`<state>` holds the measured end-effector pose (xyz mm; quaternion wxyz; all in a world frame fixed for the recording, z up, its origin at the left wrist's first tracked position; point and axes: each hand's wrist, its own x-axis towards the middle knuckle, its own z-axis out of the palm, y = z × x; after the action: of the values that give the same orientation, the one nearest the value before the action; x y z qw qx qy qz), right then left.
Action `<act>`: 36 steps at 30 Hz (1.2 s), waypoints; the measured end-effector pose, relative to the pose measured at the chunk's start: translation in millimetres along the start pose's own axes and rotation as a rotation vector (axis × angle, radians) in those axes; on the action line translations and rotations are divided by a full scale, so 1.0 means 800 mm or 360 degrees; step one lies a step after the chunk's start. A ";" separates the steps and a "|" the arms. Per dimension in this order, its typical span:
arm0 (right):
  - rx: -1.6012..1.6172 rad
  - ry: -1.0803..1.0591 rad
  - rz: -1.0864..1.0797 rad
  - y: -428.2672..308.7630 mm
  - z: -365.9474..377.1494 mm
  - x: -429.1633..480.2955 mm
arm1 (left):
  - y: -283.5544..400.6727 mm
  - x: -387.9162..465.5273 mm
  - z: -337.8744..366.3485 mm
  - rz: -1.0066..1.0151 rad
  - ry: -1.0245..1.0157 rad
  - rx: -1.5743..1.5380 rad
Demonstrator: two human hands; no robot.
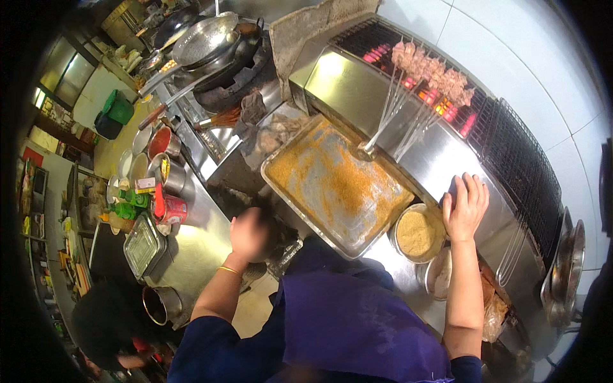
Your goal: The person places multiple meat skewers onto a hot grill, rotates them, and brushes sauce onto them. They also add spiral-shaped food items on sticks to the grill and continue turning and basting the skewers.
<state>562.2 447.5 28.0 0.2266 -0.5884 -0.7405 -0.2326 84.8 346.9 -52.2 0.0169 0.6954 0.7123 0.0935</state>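
Note:
My right hand point(465, 207) lies palm down on or just over the stainless steel front ledge point(364, 91) of a charcoal grill, fingers extended, with nothing seen in it. Left of it is a metal pot of yellowish powder point(419, 232). My left hand point(250, 234) is by the corner of the steel counter, partly lost in a blur; whether it holds something is not clear. Between the hands sits a metal tray point(335, 186) smeared with orange-brown seasoning. Raw-looking meat on metal skewers point(433, 72) rests over glowing coals point(445, 107), handles pointing toward me.
A wok burner point(225, 95) bears a perforated ladle point(205, 40). Seasoning pots point(164, 143), a red tin point(171, 209) and green bottles point(123, 210) crowd the left counter. Bare skewers point(511, 258) lie at the grill's right end. Another person's dark-haired head point(112, 321) is lower left.

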 end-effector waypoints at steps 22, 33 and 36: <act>-0.0134 0.0161 -0.0327 0.038 0.035 -0.014 | -0.043 -0.013 0.063 -0.0273 -0.0884 -0.0039; -0.0356 0.0250 -0.0517 0.000 -0.004 -0.006 | -0.045 -0.012 0.054 -0.0331 -0.0822 -0.0160; -0.0397 0.0146 -0.0447 0.003 0.000 -0.011 | -0.047 -0.016 0.057 -0.0354 -0.0682 -0.0217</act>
<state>566.1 440.9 23.1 0.1507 -0.4916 -0.7697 -0.3784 55.3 338.4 -104.3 0.2247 0.6139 0.7567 -0.0107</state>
